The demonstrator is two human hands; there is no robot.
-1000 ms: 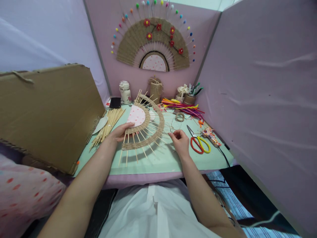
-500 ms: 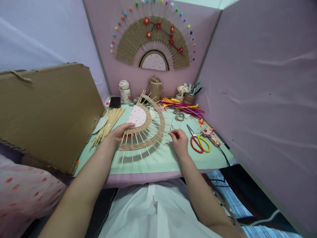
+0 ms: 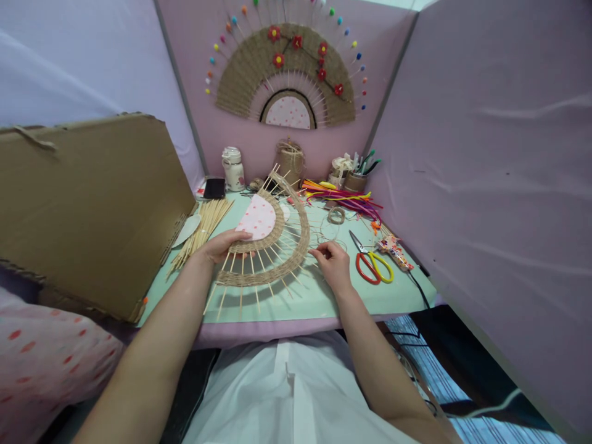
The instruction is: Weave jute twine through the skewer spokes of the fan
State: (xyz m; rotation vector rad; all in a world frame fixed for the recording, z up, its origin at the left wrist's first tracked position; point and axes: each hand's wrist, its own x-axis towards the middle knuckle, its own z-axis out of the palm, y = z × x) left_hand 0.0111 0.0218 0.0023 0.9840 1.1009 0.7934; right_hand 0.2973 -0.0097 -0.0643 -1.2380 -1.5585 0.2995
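A half-round woven fan of thin wooden sticks and brown twine is tilted above the table. It has a white centre with pink dots. My left hand grips its inner band at the left, thumb on the dotted centre and fingers underneath. Close to the fan's right outer edge, my right hand is closed in a pinch on a thin strand of twine, which loops loosely behind the fingers; the pinched end is too fine to see clearly. A small twine coil lies behind that hand.
Scissors and a flower-patterned glue gun with a cord lie to the right. Pipe cleaners are heaped behind. A stick bundle and large cardboard are left. A finished fan hangs on the back wall.
The fan has turned slightly in my left hand, its lower sticks swinging left and down. My right hand has shifted a little left, nearer the fan's edge, still pinched.
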